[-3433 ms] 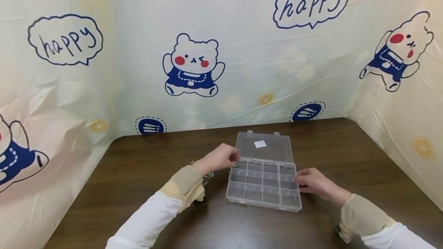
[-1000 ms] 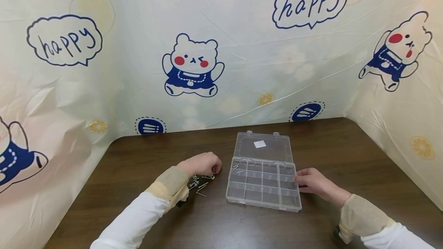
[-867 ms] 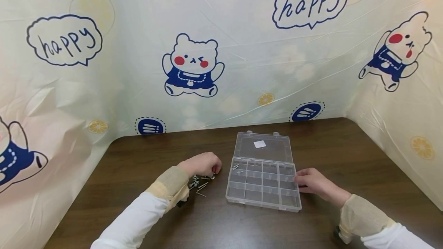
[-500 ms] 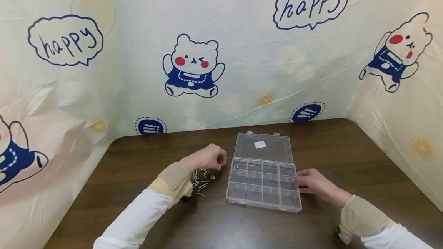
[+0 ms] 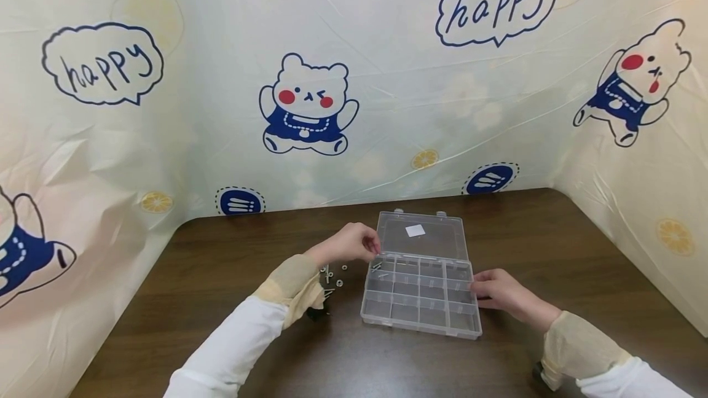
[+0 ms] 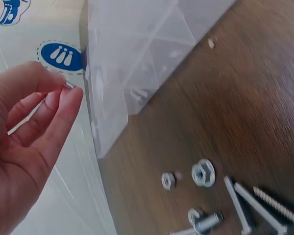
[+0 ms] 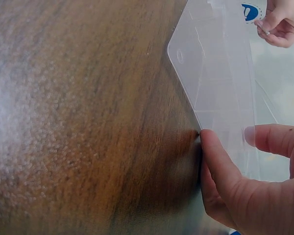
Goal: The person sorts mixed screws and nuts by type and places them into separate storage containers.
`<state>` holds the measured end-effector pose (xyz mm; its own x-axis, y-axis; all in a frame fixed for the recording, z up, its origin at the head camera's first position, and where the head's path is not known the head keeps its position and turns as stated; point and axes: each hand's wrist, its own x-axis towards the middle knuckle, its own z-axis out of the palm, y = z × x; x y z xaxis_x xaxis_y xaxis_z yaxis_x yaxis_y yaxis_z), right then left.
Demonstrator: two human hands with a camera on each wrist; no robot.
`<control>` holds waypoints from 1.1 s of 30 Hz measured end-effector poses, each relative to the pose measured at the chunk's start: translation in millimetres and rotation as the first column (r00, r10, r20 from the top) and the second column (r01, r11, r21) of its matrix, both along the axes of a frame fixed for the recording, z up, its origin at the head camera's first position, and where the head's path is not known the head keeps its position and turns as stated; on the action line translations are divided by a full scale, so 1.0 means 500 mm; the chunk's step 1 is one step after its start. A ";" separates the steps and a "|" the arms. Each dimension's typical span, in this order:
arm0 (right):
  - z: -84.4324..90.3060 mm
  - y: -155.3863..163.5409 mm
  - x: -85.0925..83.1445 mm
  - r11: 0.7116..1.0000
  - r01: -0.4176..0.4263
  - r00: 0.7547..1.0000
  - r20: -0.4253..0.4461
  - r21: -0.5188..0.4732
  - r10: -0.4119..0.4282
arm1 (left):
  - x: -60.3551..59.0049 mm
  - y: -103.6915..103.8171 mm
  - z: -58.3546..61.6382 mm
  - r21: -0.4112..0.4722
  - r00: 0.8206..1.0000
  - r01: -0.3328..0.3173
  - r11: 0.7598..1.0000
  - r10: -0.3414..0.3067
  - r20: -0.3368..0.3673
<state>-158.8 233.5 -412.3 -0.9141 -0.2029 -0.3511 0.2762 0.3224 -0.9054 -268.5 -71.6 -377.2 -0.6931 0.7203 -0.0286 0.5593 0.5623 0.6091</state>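
Observation:
A clear plastic organizer box point(image 5: 420, 300) lies open on the brown table, its lid point(image 5: 423, 235) flat behind it. My left hand point(image 5: 373, 248) hovers at the box's back-left corner. In the left wrist view this hand point(image 6: 65, 87) pinches a small metal piece point(image 6: 69, 85) between thumb and forefinger, just beside the box corner point(image 6: 112, 112). My right hand point(image 5: 475, 290) holds the box's right edge. In the right wrist view the thumb point(image 7: 213, 161) and a finger point(image 7: 272, 139) clasp that edge of the box point(image 7: 210, 73).
A loose pile of screws and nuts point(image 5: 332, 276) lies left of the box; nuts point(image 6: 203, 172) and screws point(image 6: 245, 205) show close up. A printed plastic sheet point(image 5: 310, 103) walls the table at the back and both sides. Bare table point(image 5: 553, 244) lies right of the box.
My left hand has lifted off the hardware pile with a small piece and moved right to the box's back-left corner. The right hand and the box have stayed put.

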 end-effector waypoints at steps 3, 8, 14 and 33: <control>0.001 -0.001 0.000 1.000 0.009 1.000 0.002 0.002 -0.009 | 0.003 0.010 -0.001 -0.002 0.999 -0.032 0.999 0.032 0.016; 0.000 -0.001 -0.001 1.000 0.005 1.000 0.000 0.000 -0.005 | 0.004 0.019 -0.009 -0.033 0.996 -0.087 0.996 0.088 0.029; -0.001 0.000 -0.001 1.000 -0.006 1.000 -0.005 -0.003 0.006 | 0.003 0.021 -0.015 -0.076 0.993 -0.105 0.992 0.109 0.050; 0.004 -0.001 0.002 1.000 -0.007 1.000 0.000 0.005 0.007 | 0.005 -0.016 0.004 -0.098 0.999 0.005 0.995 -0.001 0.045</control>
<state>-158.0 233.1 -410.4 -0.9127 -0.2077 -0.3519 0.2736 0.3290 -0.9038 -266.0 -79.8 -375.3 -0.6875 0.7145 -0.1300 0.5345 0.6190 0.5755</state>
